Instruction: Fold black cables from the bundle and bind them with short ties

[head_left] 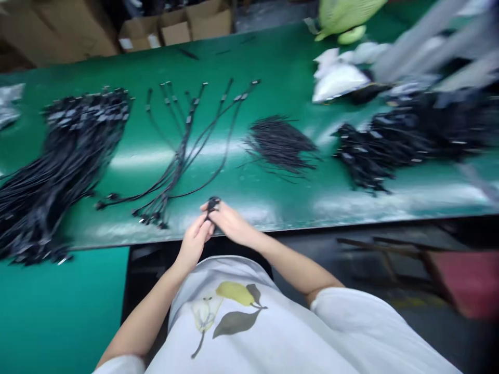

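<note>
While left hand and right hand both grip a black cable bundle between them, its long axis points forward; loose black cables lie ahead-left of the left hand.

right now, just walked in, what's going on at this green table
A person's left hand and right hand meet at the near edge of the green table, closed around a small black bundle, possibly a coiled cable; blur hides the detail. Just beyond and to the left, several loose black cables lie spread out. A large cable pile lies farther left. To the right are a heap of thin black strips and another dark pile.
</note>
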A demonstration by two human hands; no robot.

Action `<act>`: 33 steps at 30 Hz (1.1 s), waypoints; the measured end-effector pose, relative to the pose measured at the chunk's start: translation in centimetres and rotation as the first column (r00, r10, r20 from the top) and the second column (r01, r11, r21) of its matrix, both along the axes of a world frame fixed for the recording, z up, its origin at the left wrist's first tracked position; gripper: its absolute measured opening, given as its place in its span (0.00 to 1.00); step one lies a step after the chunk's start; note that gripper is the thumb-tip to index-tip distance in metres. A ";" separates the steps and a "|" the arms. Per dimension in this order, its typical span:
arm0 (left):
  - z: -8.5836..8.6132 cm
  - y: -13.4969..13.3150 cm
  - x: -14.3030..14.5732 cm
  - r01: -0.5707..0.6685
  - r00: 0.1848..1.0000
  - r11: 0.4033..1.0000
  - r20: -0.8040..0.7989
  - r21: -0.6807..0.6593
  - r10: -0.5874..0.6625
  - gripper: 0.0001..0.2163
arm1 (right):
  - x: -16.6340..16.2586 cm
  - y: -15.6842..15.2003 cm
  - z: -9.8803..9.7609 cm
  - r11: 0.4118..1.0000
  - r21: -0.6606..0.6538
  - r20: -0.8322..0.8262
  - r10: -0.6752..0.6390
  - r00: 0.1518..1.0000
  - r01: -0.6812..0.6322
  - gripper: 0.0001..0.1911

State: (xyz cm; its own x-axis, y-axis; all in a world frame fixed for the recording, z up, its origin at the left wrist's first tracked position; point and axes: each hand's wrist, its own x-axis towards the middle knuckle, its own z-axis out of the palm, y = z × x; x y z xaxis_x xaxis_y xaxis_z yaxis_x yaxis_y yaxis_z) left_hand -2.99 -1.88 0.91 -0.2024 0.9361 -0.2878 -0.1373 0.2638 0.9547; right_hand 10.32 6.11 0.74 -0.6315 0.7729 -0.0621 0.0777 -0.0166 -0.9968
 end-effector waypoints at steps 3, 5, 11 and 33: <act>-0.8 0.5 0.1 0.243 0.897 0.967 -0.363 -0.069 -0.252 0.21 | 0.9 0.4 -1.0 0.979 -0.204 -0.060 0.016 0.998 -0.028 0.21; -1.4 1.8 -1.4 0.431 0.727 0.901 -0.574 -0.046 -0.377 0.22 | 3.2 2.4 -1.8 0.942 -0.335 -0.161 -0.068 0.985 0.010 0.24; -2.6 5.7 -7.5 0.371 0.131 0.929 -0.990 -0.003 -0.056 0.24 | 19.4 12.7 1.4 0.719 0.172 0.212 -0.694 0.688 0.673 0.18; 8.4 -0.8 -10.2 0.101 0.921 0.986 -0.361 -0.134 -0.143 0.18 | 1.7 22.1 7.2 0.546 0.764 0.638 -0.568 0.520 -0.342 0.12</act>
